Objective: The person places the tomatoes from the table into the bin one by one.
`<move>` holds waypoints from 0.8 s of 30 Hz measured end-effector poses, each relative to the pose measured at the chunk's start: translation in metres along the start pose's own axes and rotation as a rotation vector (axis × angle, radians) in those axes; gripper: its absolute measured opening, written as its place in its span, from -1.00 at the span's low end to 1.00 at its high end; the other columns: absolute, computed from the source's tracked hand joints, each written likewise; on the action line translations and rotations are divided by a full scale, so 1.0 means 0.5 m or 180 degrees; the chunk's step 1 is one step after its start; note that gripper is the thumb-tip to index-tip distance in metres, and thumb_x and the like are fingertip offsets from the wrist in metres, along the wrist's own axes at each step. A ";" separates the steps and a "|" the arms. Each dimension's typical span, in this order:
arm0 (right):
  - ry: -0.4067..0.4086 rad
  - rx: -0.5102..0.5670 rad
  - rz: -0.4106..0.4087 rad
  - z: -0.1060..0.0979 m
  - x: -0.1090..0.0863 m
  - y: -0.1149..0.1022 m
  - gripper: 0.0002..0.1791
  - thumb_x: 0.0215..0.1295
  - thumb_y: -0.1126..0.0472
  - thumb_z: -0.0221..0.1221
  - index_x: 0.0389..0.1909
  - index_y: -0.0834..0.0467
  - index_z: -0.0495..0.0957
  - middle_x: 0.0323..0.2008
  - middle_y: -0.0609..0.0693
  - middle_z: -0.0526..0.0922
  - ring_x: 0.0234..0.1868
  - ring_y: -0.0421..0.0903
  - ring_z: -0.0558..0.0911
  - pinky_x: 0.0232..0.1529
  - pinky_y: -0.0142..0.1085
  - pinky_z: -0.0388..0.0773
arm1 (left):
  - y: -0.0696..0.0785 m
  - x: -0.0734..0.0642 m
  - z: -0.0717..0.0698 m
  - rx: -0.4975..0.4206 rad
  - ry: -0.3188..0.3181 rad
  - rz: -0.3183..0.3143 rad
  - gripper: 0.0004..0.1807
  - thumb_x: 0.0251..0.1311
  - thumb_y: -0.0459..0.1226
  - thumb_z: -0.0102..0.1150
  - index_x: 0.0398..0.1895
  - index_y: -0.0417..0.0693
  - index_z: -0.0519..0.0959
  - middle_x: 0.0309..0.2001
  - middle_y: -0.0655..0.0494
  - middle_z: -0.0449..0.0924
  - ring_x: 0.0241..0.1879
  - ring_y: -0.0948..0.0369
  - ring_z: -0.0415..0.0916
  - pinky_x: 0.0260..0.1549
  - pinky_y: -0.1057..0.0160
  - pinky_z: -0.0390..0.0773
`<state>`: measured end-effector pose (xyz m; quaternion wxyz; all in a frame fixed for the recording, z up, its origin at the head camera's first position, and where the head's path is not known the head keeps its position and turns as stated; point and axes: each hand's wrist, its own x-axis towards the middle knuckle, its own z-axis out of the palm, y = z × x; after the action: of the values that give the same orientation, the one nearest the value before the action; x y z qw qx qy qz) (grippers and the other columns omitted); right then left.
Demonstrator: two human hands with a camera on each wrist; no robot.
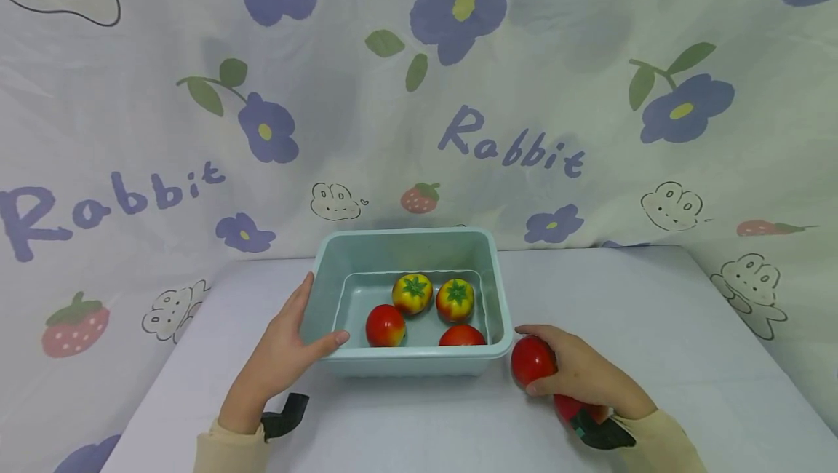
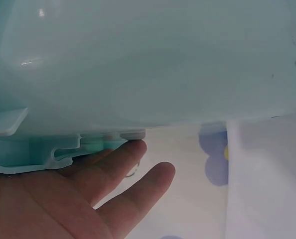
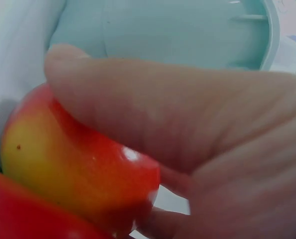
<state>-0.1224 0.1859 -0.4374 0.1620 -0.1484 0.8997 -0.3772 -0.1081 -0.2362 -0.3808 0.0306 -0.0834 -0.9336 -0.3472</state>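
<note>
A pale blue-green plastic bin holds several red-and-yellow toy tomatoes, two showing green star-shaped leaves. My left hand rests against its left front corner. The thumb lies over the front rim, and straight fingers reach along the outside beneath the rim. To the right of the bin, my right hand grips a tomato between thumb and fingers; its yellow side faces the right wrist view. Another red tomato sits under that wrist, partly hidden by the hand and a black strap.
Everything stands on a white-covered table. A printed cloth with flowers and rabbits hangs behind the bin. Black straps stick out at both wrists.
</note>
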 end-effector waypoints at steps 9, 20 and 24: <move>-0.0026 -0.0129 -0.0036 0.003 -0.001 0.004 -0.08 -0.30 0.02 0.51 0.21 -0.01 0.35 0.06 -0.01 0.46 0.00 0.05 0.46 -0.28 -0.04 0.61 | 0.002 0.000 0.000 0.0002 0.0000 -0.0021 0.11 0.04 0.14 0.21 0.47 0.00 -0.24 0.45 -0.03 -0.17 0.36 -0.12 -0.07 0.11 -0.31 0.18; 0.0003 -0.0123 -0.0046 0.001 -0.002 -0.001 -0.11 -0.30 0.02 0.51 0.19 0.00 0.36 0.07 0.00 0.46 0.01 0.06 0.46 -0.28 -0.05 0.61 | -0.001 -0.001 0.002 -0.0010 -0.0014 -0.0046 0.12 0.04 0.16 0.20 0.47 0.02 -0.27 0.46 -0.01 -0.19 0.36 -0.11 -0.06 0.11 -0.31 0.19; 0.0061 -0.0087 -0.0044 0.000 -0.003 -0.004 -0.12 -0.29 0.03 0.51 0.19 0.01 0.37 0.06 0.00 0.47 0.00 0.06 0.47 -0.29 -0.06 0.62 | 0.001 -0.001 0.002 0.0023 -0.0033 -0.0110 0.12 0.04 0.18 0.18 0.47 0.03 -0.28 0.46 -0.04 -0.18 0.35 -0.14 -0.04 0.08 -0.32 0.21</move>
<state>-0.1205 0.1852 -0.4358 0.1486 -0.1532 0.9052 -0.3674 -0.1076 -0.2350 -0.3813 0.0200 -0.0689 -0.9363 -0.3439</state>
